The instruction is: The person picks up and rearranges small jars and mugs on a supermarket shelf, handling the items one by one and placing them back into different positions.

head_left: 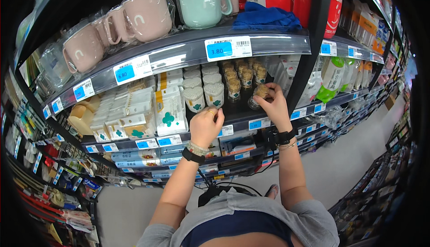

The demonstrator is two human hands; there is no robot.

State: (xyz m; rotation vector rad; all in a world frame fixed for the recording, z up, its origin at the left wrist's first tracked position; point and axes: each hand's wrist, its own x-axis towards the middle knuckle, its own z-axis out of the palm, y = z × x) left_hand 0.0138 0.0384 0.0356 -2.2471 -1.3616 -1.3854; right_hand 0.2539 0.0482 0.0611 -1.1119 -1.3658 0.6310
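Observation:
My right hand (274,106) is closed around a small clear jar of toothpicks (261,93), holding it at the front of the shelf. Further jars of toothpicks (233,88) stand in rows just behind and to the left of it. My left hand (206,124) rests at the shelf's front edge with its fingers curled in, and nothing shows in them. Right behind its knuckles are round clear tubs of cotton swabs (214,94), with white tips on top and a green mark on the side. Bagged white packs (169,112) stand left of the tubs.
Above, a shelf edge with price tags (228,48) carries a mint mug (199,3), pink mugs (148,14) and a blue cloth (267,17). A black upright post (309,68) stands right of my right hand. Lower shelves hold blue boxes (134,154).

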